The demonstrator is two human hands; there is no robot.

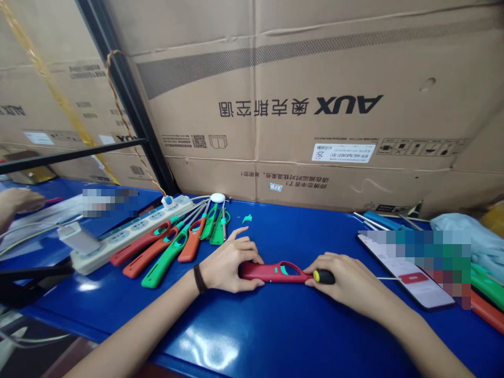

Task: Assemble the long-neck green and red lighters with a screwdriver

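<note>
A red long-neck lighter (265,272) lies sideways on the blue tabletop, with a teal trigger in its loop. My left hand (232,262) is closed round its butt end, one finger raised. The fingertips of my right hand (346,281) pinch the narrow end of the same lighter. Tucked in that hand is a screwdriver (326,276) with a black and yellow handle, its thin shaft pointing right. Beyond my left hand are a small teal piece (247,218) and green lighter shells (217,227), opened up.
Several red, orange and green lighters (167,257) lean by a white power strip (129,231). A phone (394,262) lies right, near a light blue cloth (459,236) and more lighters (488,310). Cardboard (275,63) walls the back. Another person's hand (21,200) is far left.
</note>
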